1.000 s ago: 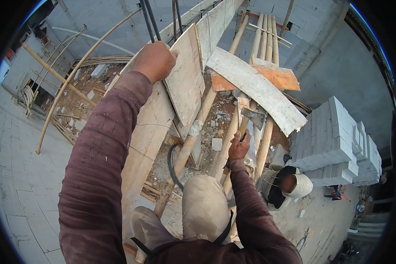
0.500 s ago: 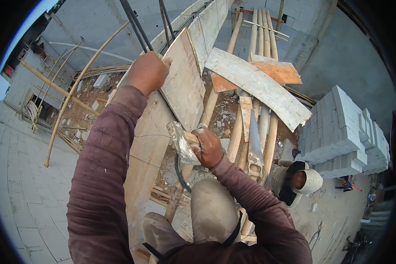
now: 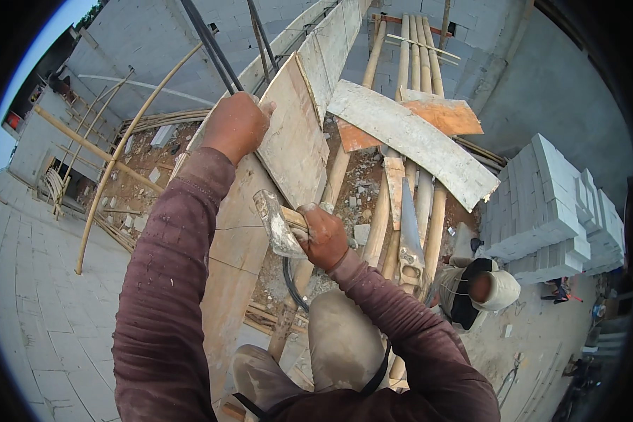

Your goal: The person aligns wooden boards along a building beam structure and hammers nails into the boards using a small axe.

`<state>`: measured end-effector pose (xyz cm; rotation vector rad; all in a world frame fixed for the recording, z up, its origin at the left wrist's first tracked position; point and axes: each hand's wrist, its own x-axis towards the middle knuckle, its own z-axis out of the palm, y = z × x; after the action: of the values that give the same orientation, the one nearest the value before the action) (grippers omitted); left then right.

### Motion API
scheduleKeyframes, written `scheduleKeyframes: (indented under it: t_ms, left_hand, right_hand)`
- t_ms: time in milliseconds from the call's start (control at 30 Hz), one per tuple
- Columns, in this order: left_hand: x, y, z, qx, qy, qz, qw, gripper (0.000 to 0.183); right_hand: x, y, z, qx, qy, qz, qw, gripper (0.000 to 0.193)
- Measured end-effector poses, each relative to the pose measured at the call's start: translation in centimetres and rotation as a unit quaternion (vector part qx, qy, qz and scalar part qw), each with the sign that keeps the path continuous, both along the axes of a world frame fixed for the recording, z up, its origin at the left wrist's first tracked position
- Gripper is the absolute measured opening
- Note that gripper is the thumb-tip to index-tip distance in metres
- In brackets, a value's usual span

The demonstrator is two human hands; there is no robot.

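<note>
My left hand [image 3: 238,128] is closed at the upper edge of an upright plywood panel [image 3: 293,133], beside dark steel rods [image 3: 214,48]. Its fingertips are turned away, so whatever they grip is hidden. My right hand [image 3: 323,238] wraps round the short handle of a hammer, whose worn, mortar-crusted head [image 3: 278,226] points left, over the edge of a long plywood board [image 3: 235,271]. The hammer is apart from the upright panel. A handsaw [image 3: 410,243] lies on bamboo poles to the right, next to a narrow wood strip [image 3: 394,188].
Bamboo poles [image 3: 435,221] run away from me, with a curved grey-white board [image 3: 415,141] and an orange board [image 3: 446,116] across them. Below right, a person in a pale hat [image 3: 503,290] is near stacked pale blocks [image 3: 534,204]. A bent bamboo pole [image 3: 102,190] stands left.
My right hand and the hammer have shifted slightly left. My left hand sits a little lower in view, still closed at the panel's edge.
</note>
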<state>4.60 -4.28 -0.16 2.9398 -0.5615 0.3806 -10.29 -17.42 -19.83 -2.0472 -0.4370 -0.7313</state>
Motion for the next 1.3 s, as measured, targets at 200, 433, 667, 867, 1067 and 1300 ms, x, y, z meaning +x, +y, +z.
scheduleKeyframes:
  t_ms: [200, 433, 667, 867, 1067, 1300]
  left_hand:
    - [-0.6, -0.4, 0.4, -0.013, -0.003, 0.011, 1.000, 0.055]
    - [-0.6, -0.4, 0.5, -0.010, 0.003, 0.023, 1.000, 0.058]
    - [-0.1, -0.4, 1.0, 0.018, 0.076, 0.054, 0.995, 0.055]
    - [0.7, 2.2, 3.1, -0.090, 0.230, -0.061, 0.967, 0.051]
    - [0.6, 2.2, 2.4, -0.078, 0.202, -0.058, 0.975, 0.051]
    - [0.7, 1.8, 2.5, -0.041, 0.181, -0.034, 0.982, 0.053]
  right_hand:
    - [0.5, -0.1, 0.1, -0.012, 0.137, -0.064, 0.988, 0.032]
    - [-0.4, 0.5, -1.4, -0.015, 0.087, -0.043, 0.995, 0.034]
    - [0.7, 1.3, -2.4, -0.019, 0.170, -0.068, 0.983, 0.039]
    - [1.2, 1.5, -3.1, -0.005, 0.150, -0.074, 0.986, 0.037]
    - [1.1, 2.0, -3.7, 0.017, 0.144, -0.057, 0.988, 0.036]
    - [-0.5, 0.0, -3.3, -0.078, 0.067, 0.029, 0.994, 0.038]
